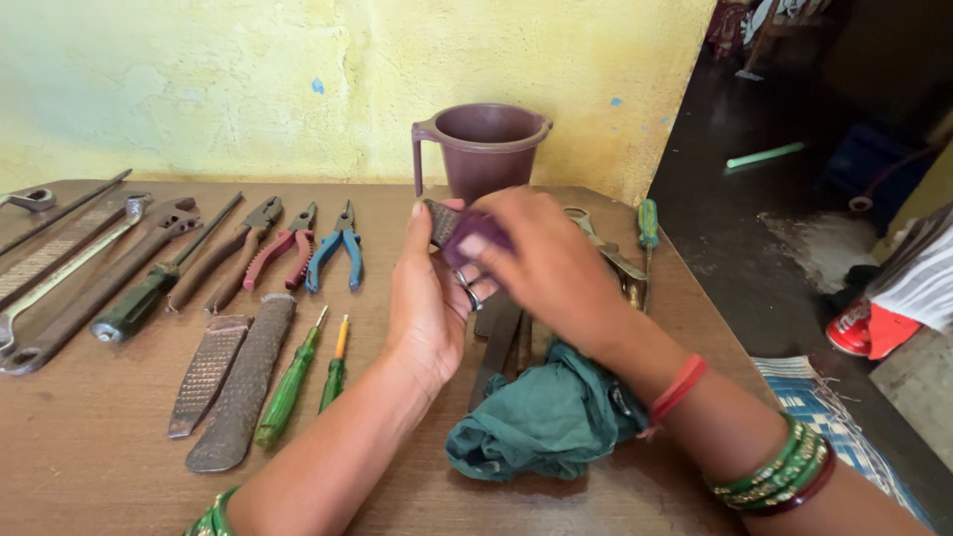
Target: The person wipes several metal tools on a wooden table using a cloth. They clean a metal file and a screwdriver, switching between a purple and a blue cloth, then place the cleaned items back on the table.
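Left hand: the left hand (429, 298) is raised over the wooden bench (89, 457), palm turned inward, fingers closed round a small flat grey rasp-like metal piece (442, 222).
Right hand: the right hand (551, 268) presses a small purple cloth pad (476, 236) against that metal piece, fingers curled on the pad.
Held piece: above the bench, between both hands, just in front of the brown plastic jug (483, 146).
Green cloth: a crumpled dark green rag (541, 422) lies on the bench under the right wrist.
Left of the hands: blue-handled pliers (336, 250), red-handled pliers (281, 255), two green-handled screwdrivers (290, 385) and two flat rusty rasps (233, 392) lie in rows.
Far left: large rusty wrenches (94, 283).
Behind right hand: a green-handled screwdriver (647, 226) near the bench edge.
Labels: none readable.
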